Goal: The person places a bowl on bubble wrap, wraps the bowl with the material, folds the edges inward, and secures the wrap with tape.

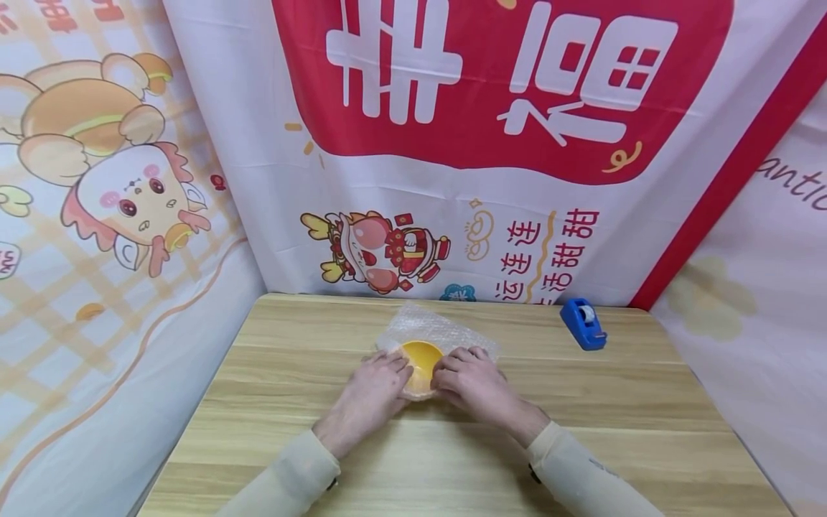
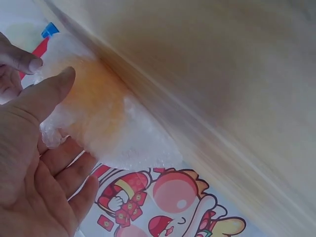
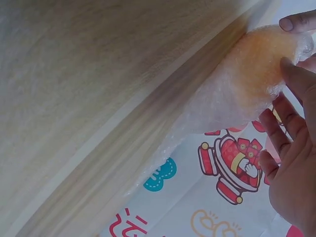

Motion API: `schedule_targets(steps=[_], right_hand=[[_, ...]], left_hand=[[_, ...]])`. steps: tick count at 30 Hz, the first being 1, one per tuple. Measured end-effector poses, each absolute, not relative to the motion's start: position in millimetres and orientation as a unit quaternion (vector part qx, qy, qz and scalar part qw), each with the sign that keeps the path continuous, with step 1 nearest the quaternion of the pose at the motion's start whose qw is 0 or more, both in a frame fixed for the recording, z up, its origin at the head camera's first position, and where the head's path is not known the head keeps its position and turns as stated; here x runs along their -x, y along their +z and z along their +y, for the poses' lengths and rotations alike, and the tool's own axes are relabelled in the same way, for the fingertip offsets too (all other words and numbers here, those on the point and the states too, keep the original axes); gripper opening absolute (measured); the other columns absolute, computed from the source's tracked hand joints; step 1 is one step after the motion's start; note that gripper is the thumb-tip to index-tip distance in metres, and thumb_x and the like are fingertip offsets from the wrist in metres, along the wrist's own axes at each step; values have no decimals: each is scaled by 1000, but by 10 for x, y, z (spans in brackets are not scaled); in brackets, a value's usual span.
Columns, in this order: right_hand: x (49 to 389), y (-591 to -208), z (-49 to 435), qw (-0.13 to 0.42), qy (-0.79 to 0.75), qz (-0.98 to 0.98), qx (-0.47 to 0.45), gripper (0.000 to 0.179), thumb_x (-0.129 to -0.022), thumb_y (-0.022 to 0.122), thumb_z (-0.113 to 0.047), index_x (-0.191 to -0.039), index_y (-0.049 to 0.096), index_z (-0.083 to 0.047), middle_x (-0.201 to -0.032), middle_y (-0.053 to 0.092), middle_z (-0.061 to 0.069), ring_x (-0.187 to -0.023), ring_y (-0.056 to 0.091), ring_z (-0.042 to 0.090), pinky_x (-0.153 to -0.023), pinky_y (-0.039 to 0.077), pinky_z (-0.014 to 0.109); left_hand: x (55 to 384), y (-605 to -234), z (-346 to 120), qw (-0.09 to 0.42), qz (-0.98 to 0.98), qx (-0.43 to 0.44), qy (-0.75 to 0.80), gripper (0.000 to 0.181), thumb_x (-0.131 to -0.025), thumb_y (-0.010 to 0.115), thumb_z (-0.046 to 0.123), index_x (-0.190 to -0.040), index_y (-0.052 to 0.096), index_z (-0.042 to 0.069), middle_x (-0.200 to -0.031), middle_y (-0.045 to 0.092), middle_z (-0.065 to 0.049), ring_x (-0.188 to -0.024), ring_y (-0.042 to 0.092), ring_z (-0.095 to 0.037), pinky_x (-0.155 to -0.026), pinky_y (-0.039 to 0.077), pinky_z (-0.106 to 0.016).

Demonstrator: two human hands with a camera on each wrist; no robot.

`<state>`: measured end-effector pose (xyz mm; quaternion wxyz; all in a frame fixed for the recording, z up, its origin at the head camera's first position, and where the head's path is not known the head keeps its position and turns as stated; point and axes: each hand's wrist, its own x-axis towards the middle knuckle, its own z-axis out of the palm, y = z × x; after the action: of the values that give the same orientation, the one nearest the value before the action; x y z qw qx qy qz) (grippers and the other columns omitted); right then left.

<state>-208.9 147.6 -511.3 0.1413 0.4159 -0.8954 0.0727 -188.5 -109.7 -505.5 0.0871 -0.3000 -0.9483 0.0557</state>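
Note:
A yellow bowl (image 1: 423,355) stands upright on the table, in the middle of the head view. Clear bubble wrap (image 1: 420,321) lies beneath it and spreads out behind it. The wrap is folded up over the bowl's near side, where the wrist views show the bowl's colour through it. At the bowl's left side my left hand (image 1: 377,384) pinches the wrap at the rim, thumb outside and fingers over the edge. On the opposite side my right hand (image 1: 474,380) pinches the wrap at the rim, its thumb (image 3: 295,76) against the wrapped wall.
A blue tape dispenser (image 1: 583,324) with a roll of tape stands near the table's back right corner. The wooden table (image 1: 310,359) meets printed cloth hangings (image 1: 258,143) at the back, with more cloth on both sides.

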Motion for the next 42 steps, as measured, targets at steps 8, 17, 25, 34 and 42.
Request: schedule_targets(steps=[8,17,25,34,42], right_hand=[[2091,-5122,1475,141,46,-904,-401,22,-106,88,-43,-122,84,-29,-125,86,-10,-126,74,19,-111,60,46],[2094,-5128,1401,124,-21,-911,-393,41,-104,88,-55,-135,84,-29,-130,86,-8,-124,70,20,-106,58,43],[2093,-5054,1355,20,84,-927,-364,28,-107,88,-40,-131,86,-25,-133,82,-3,-127,69,22,-111,57,49],[2139,-4987,1334,-36,287,-920,-265,25,-111,83,-23,-134,75,-15,-136,70,6,-100,69,10,-90,63,31],[2172,-4923,1309,-93,330,-915,-212,44,-105,92,-24,-142,73,-10,-126,82,7,-94,72,13,-82,66,31]], left_hand=[[1930,-5102,-1137,120,-934,331,64,18,-94,98,19,-109,88,16,-121,90,0,-116,83,-22,-108,69,-40],[1971,-5107,-1141,121,-931,334,83,11,-97,90,7,-98,87,17,-97,86,1,-87,74,-17,-83,68,-33],[1980,-5113,-1154,115,-926,350,88,12,-99,87,7,-99,88,19,-100,89,2,-98,79,-18,-99,68,-34],[1981,-5104,-1190,108,-911,390,80,19,-100,85,5,-106,88,22,-110,91,5,-108,83,-14,-117,63,-34],[1942,-5049,-1188,35,-910,409,49,21,-104,83,6,-119,87,21,-120,90,5,-124,81,-14,-133,56,-38]])
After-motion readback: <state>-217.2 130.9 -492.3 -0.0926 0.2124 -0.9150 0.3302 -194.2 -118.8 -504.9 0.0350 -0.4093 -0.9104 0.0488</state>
